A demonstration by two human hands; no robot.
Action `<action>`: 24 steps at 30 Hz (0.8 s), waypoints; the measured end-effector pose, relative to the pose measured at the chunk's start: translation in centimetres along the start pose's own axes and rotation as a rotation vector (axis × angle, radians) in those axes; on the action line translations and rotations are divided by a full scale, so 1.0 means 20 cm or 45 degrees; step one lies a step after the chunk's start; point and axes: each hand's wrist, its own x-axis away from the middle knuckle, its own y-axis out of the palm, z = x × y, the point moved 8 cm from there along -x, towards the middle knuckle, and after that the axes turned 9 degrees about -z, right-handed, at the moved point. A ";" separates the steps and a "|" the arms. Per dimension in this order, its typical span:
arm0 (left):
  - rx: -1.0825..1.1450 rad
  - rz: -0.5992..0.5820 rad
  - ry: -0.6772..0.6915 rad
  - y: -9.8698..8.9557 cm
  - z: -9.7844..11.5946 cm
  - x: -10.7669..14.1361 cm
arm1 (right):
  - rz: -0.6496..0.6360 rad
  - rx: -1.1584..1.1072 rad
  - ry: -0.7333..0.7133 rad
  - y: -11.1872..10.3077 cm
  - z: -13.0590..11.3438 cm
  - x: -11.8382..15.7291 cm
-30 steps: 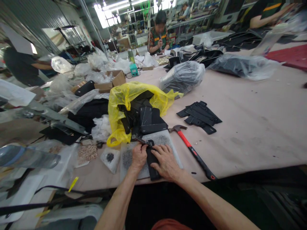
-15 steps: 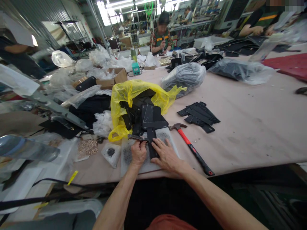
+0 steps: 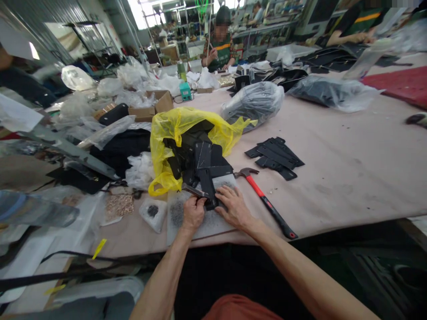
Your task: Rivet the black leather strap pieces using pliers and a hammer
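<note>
My left hand (image 3: 194, 212) is closed at the near end of a narrow metal tool (image 3: 193, 191), which slants away to the left. The tool lies against a black strip (image 3: 207, 184), whose near end is beside my left fingertips. My right hand (image 3: 233, 206) rests with fingers stretched out along the strip's right edge, over a worn, pale translucent board (image 3: 175, 218). More black pieces (image 3: 213, 158) spill from a yellow plastic bag (image 3: 160, 133) just beyond. To the right lies a claw hammer (image 3: 263, 195) with a red and black handle.
A stack of black pieces (image 3: 276, 153) lies right of the bag. At left are small metal parts (image 3: 118, 206) and a small tray with dark bits (image 3: 152, 211). Plastic-wrapped bundles (image 3: 256, 104) lie farther back. A co-worker (image 3: 218, 44) sits across the table.
The black strip's near end has drawn back from the board's front and sits between my hands. The metal tool slants more steeply. My right fingers have shifted off the strip towards its edge.
</note>
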 end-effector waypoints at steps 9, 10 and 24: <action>-0.043 -0.074 0.067 0.02 0.04 -0.01 | 0.139 -0.057 0.087 -0.01 -0.01 -0.02; -0.051 -0.082 0.061 0.03 0.04 0.00 | 0.138 -0.068 0.087 -0.01 0.00 -0.01; -0.295 -0.120 0.036 0.06 0.07 0.00 | 0.142 -0.158 0.082 -0.04 0.02 -0.01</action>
